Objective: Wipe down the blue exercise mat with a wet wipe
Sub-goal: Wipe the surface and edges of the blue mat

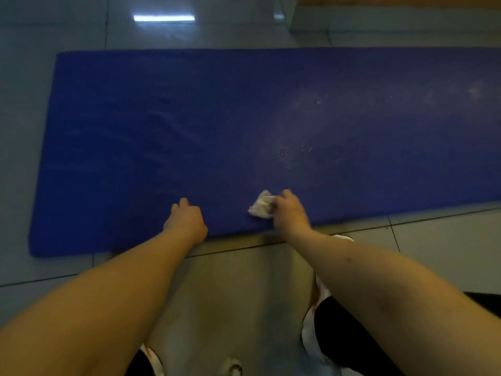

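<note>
Blue mat flat on floor | right hand grips crumpled wipe at near edge | left hand braced beside, fingers curled, empty | pale smudges right: seemingly unwiped, roughly half left

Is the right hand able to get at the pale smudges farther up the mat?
Probably yes: the right hand grips the wipe on the mat; only bare surface lies before the smudges.

An indoor room, whether home or gym I cannot tell: glossy pale floor tiles carry a strip-light reflection at 11 o'clock, and a blue exercise mat lies spread across them.
</note>
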{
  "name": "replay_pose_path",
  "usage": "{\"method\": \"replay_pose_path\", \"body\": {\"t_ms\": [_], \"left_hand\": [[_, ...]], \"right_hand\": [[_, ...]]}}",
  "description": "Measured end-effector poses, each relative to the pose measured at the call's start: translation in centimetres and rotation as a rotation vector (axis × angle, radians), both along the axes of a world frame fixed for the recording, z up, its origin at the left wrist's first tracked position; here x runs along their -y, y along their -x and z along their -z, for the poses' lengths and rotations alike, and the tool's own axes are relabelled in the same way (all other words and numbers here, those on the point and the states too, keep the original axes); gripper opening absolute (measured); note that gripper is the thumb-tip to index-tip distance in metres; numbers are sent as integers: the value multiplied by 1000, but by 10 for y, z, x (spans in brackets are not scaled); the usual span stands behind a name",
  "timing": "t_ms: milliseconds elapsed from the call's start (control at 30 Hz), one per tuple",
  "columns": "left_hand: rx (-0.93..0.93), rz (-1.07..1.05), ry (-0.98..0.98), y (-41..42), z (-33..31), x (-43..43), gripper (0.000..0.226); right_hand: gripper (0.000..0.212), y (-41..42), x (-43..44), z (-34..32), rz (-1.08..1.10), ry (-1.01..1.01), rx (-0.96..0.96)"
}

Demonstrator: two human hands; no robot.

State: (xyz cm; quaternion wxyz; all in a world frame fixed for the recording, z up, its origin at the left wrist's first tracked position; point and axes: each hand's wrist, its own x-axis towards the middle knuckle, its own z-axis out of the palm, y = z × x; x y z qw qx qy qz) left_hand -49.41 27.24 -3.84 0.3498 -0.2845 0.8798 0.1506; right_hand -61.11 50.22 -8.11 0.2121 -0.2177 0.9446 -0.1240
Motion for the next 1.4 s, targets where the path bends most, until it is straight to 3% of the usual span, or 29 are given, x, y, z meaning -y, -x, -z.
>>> {"method": "replay_pose_path", "body": {"t_ms": [167,333,433,567,667,733,833,967,1100,1233,1400], "left_hand": [[35,-8,21,9,-4,-6,28],[39,-23,16,9,-2,-6,29],[32,-18,6,7,1,-2,32],[13,-32,16,6,5,2,36],[-3,-35,29,7,6,2,37],[5,-35,34,8,5,1,39],[1,-42,7,9,3,3,34],[7,-52,2,9,1,2,33],[24,-66,-7,11,-1,2,36],[10,-76,-19,11,-2,2,33],[12,-51,-4,10,-1,3,35]], "right_hand": [[15,43,-55,-7,281,-119,-26],[29,8,4,-6,281,48,-26],[31,-25,55,-4,161,105,106],[49,-56,97,-4,-85,130,257],[27,-57,101,-3,-290,83,300],[27,-49,95,-4,-462,-29,217],[22,-20,67,-2,-371,-42,65],[26,26,5,-5,54,-233,-125],[30,28,-4,-9,301,-201,-56],[40,-17,46,-8,263,1,3],[37,-56,93,-4,-22,151,160]]}}
